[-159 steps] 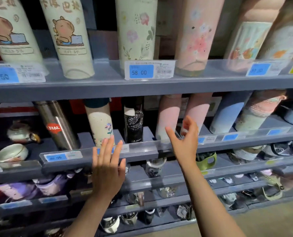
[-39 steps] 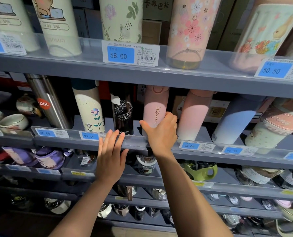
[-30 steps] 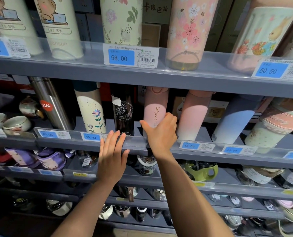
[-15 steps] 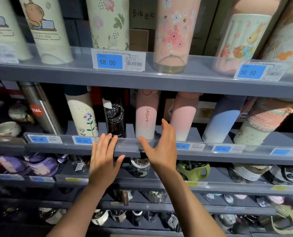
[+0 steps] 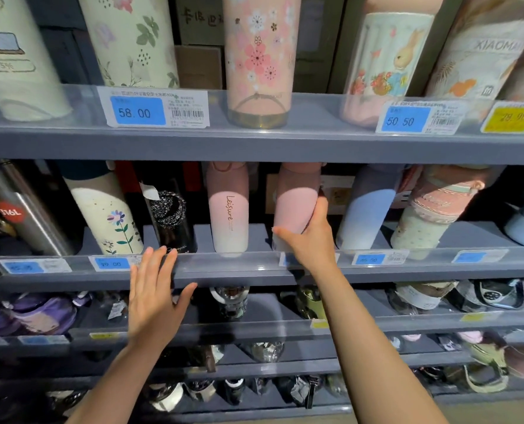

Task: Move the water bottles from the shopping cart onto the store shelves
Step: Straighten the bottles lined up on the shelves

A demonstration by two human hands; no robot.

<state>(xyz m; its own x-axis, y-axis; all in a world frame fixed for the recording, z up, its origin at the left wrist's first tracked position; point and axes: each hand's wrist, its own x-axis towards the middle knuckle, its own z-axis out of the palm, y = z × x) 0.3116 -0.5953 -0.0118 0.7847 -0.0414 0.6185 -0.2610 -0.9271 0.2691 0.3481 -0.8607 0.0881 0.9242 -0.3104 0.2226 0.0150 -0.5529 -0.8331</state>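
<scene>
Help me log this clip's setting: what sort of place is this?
Most likely a shop's drinkware aisle. Tiered grey shelves carry printed price tags, such as the 58.00 tag, and rows of insulated bottles. The right hand holds a plain pink bottle there.

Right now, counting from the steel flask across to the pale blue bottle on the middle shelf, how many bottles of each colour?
Steel flask: 1
Cream floral bottle: 1
Black bottle: 1
Pink bottles: 2
Pale blue bottle: 1
Total: 6

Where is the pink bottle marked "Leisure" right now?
Head view, centre: the Leisure bottle stands on the middle shelf, between the black bottle and the plain pink bottle.
</scene>
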